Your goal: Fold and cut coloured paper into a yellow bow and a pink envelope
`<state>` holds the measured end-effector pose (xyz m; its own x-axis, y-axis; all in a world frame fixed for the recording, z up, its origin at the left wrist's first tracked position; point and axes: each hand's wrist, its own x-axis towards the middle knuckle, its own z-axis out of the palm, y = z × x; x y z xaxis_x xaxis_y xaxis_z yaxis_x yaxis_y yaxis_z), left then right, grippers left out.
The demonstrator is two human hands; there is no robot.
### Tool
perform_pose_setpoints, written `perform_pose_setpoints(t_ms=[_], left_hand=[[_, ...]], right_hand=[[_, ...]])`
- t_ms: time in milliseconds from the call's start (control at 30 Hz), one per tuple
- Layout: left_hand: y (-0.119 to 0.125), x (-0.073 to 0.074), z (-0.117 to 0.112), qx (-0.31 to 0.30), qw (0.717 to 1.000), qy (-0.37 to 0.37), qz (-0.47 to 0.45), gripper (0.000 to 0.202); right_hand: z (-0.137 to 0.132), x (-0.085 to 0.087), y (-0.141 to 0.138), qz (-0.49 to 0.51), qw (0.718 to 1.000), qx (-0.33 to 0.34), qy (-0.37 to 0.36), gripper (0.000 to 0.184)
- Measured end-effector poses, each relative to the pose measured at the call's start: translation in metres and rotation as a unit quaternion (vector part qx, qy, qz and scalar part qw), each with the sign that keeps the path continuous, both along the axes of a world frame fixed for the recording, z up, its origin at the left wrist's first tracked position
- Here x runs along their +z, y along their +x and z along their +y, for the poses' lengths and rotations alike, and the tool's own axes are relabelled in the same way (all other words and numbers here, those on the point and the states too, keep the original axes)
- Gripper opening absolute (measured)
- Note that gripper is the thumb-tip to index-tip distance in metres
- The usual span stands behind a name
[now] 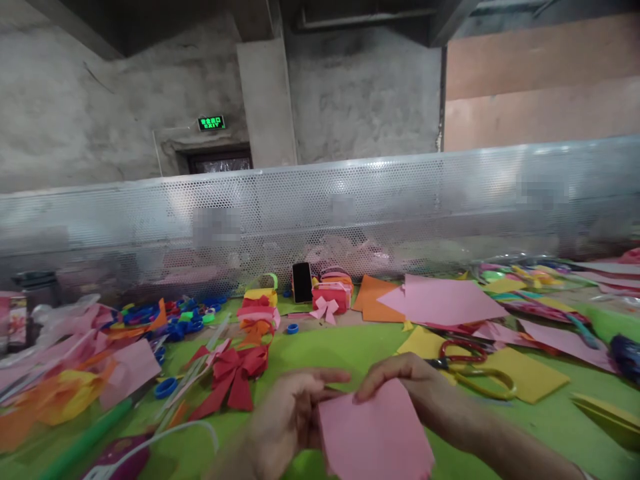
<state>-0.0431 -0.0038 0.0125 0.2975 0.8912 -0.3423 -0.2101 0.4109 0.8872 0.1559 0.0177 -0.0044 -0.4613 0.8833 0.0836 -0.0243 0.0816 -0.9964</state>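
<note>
A pink sheet of paper (375, 433) is held low in the middle of the view, over a green table (325, 347). My left hand (290, 413) grips its left edge, fingers curled round it. My right hand (405, 387) pinches its top corner from above. Red-and-yellow scissors (470, 367) lie just beyond my right hand on a yellow sheet (525, 377). A red paper bow (235, 380) lies to the left of my left hand.
Pink sheets (440, 303) and orange sheets (370, 297) lie at the back right. Small paper bows, a black phone (301, 282) and blue rings (185, 320) stand mid-table. Crumpled coloured paper (65, 380) fills the left. A perforated metal screen (350, 207) closes off the table's far side.
</note>
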Motion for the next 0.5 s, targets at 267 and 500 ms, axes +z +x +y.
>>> perform_pose_setpoints(t_ms=[267, 500], left_hand=[[0.009, -0.003, -0.001, 0.007, 0.937, 0.239, 0.256, 0.038], [0.015, -0.008, -0.005, 0.0, 0.921, 0.273, 0.279, 0.029]], right_hand=[[0.011, -0.006, 0.007, -0.039, 0.998, 0.03, -0.036, 0.029], [0.0, -0.007, -0.011, -0.278, 0.943, -0.062, 0.173, 0.034]])
